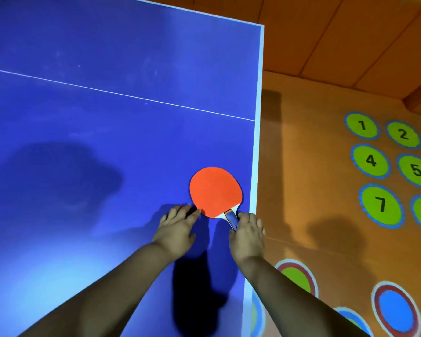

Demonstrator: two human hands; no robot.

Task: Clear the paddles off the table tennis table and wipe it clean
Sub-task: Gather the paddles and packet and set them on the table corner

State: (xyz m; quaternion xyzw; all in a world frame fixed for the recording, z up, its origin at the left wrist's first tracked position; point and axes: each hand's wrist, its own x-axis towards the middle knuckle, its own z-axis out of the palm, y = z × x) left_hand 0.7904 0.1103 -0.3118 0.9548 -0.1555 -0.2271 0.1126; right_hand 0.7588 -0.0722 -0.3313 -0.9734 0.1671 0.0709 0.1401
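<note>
Reaching over the table with both forearms. Pinching the paddle handle with curled fingers of the right hand; touching the blade's near-left rim with straight fingertips of the left hand. Lying flat, red side up, by the table's right edge.

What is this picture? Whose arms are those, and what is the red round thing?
There is no machine here, just a person. The one picture comes from a camera worn on their head, looking down, so the two arms are their own. The big blue surface is a table tennis table. The red round thing is a paddle, lying flat near the table's right edge. The left hand is open, with its fingertips touching the paddle's rim. The right hand curls round the handle, probably getting ready to lift it. Beside the table is an orange floor with green numbered circles.
</note>
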